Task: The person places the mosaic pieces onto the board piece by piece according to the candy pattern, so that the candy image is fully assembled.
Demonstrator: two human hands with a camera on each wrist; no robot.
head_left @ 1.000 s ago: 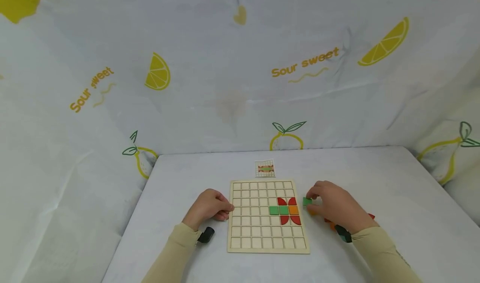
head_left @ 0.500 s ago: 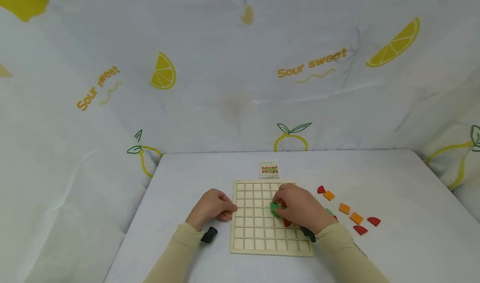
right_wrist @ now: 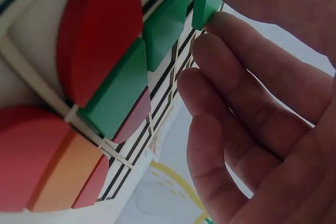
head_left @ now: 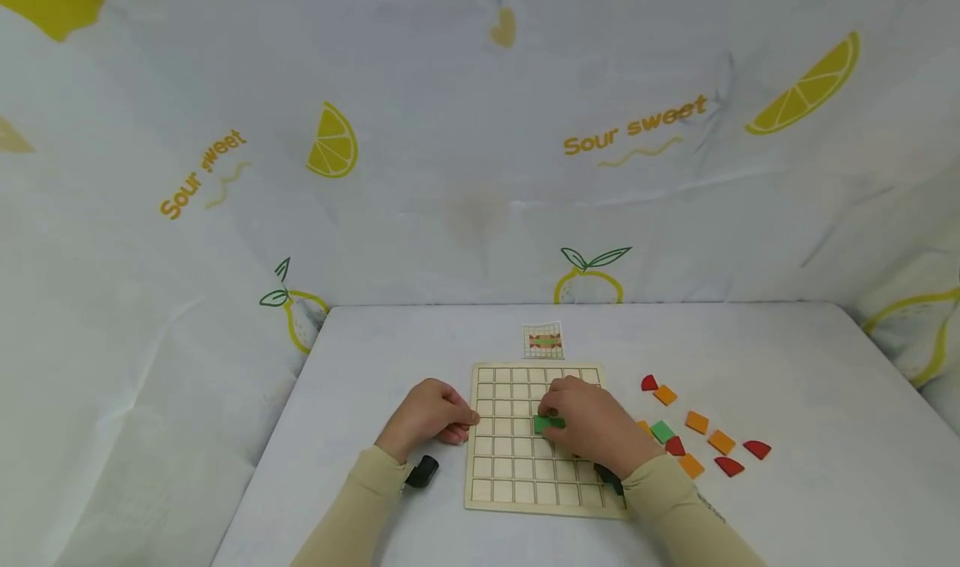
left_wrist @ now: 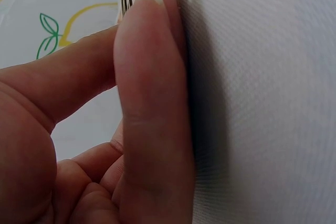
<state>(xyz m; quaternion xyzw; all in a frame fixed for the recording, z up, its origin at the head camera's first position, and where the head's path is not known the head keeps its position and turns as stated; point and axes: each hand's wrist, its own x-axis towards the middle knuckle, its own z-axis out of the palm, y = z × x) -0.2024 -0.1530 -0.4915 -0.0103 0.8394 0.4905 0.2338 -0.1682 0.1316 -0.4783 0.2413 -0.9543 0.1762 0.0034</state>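
The left sleeve (head_left: 348, 500) and right sleeve (head_left: 678, 500) are plain beige, close-fitting and long, ending at the wrists in lightly creased cloth. Along the right one runs a thin line of dark marks, too small to make out. A small black device (head_left: 423, 472) with a rounded end is at the left wrist; another black device (head_left: 609, 478) shows partly at the right. The left hand (head_left: 429, 415) and right hand (head_left: 588, 419) are bare.

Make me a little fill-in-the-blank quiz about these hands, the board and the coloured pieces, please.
1. The tile pinched by the right hand is coloured ____.
2. The left hand is at the ____ side of the board.
3. The loose quarter-round pieces are all ____.

Missing words: green; left; red.
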